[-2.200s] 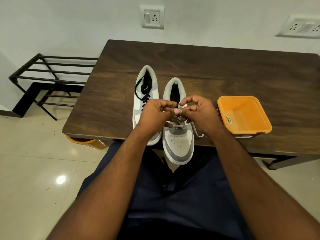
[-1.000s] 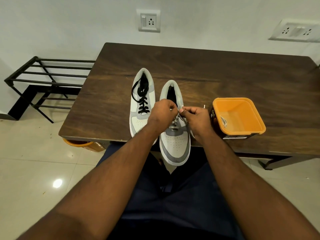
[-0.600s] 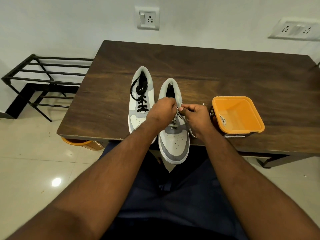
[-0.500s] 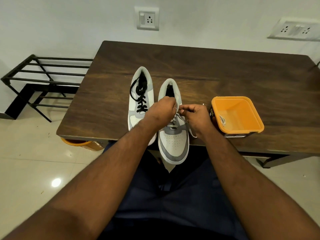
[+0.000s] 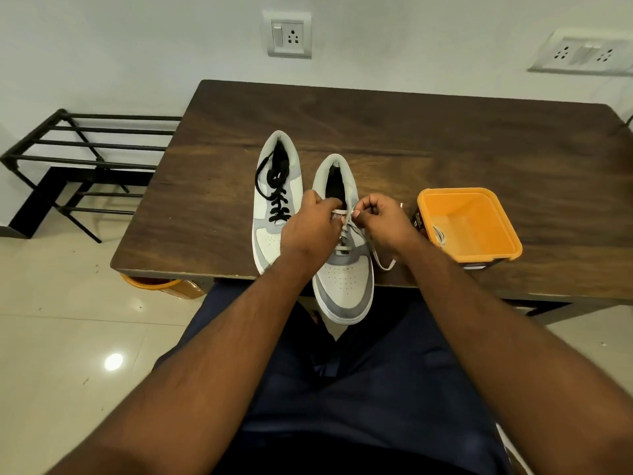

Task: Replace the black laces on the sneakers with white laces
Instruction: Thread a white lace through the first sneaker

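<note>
White lace (image 5: 342, 214) pinched by left hand (image 5: 310, 228) and right hand (image 5: 383, 224) over right sneaker (image 5: 344, 279); black-laced sneaker (image 5: 274, 200) just left; orange tub (image 5: 507, 234) right.

Left hand (image 5: 310, 224) hides the toe side of the black-laced sneaker (image 5: 274, 204); right hand (image 5: 385, 224) covers part of the white lace (image 5: 344, 214); wall socket (image 5: 582, 54) cut by right edge.

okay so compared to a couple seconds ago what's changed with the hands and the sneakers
Both hands dropped from above the right sneaker to its upper eyelets. The left hand and right hand now pinch the white lace, stretched across the tongue between them. The left sneaker, its black lace and the orange tub stayed put.
</note>
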{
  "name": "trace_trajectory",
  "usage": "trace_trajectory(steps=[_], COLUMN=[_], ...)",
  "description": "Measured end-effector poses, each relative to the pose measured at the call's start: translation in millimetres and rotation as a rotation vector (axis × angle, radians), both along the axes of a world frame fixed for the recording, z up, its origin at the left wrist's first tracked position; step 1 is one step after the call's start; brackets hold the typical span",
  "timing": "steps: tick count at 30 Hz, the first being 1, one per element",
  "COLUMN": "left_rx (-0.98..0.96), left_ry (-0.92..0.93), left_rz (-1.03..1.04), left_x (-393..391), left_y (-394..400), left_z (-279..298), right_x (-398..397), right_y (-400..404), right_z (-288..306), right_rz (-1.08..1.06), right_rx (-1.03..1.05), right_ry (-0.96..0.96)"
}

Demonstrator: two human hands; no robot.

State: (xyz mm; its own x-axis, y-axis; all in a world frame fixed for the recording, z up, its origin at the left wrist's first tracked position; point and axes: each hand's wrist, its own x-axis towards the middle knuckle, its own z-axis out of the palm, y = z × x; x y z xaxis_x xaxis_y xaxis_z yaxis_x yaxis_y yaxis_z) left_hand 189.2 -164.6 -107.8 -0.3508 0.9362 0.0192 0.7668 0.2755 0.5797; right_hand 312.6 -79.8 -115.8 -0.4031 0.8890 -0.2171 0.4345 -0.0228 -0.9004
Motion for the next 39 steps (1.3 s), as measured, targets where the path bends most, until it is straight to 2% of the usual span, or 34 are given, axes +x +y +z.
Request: trace_trajectory(steps=[2,5,8,12,16,23,25,27,29,32,39], left_rx=[0.027,0.029,0.04,0.096,0.181,0.23,0.242,0.239,0.235,0.235,0.234], left_ry=[0.016,0.011,0.012,0.075,0.226,0.249,0.238,0.209,0.185,0.164,0.094], left_rz=[0.04,0.064,0.102,0.13,0.127,0.11,0.113,0.117,0.115,0.099,0.117], left_x=[1,3,8,11,8,7,7,8,8,7,1], left_y=[-8,-13,-15,-18,-19,-20,-20,-21,-21,-22,-18], left_z=[-2,-6,-9,-19,-35,-56,-58,-58,-58,-59,-59], right_x=[5,16,21,18,15,5,5,9,18,31,21], right_y=[17,46,59,51,26,1,5,16,36,64,24], right_z=[12,37,60,57,31,4,8,16,31,47,19], right_rz=[0.111,0.162,0.102,0.132,0.18,0.197,0.229,0.293,0.198,-0.042,0.255], right_rx=[0.085,0.447,0.635,0.607,0.562,0.579,0.63,0.711,0.751,0.714,0.674], right_ry=[-0.148,-0.445,-0.491,-0.474,-0.436,-0.326,-0.351,-0.469,-0.538,-0.501,-0.476])
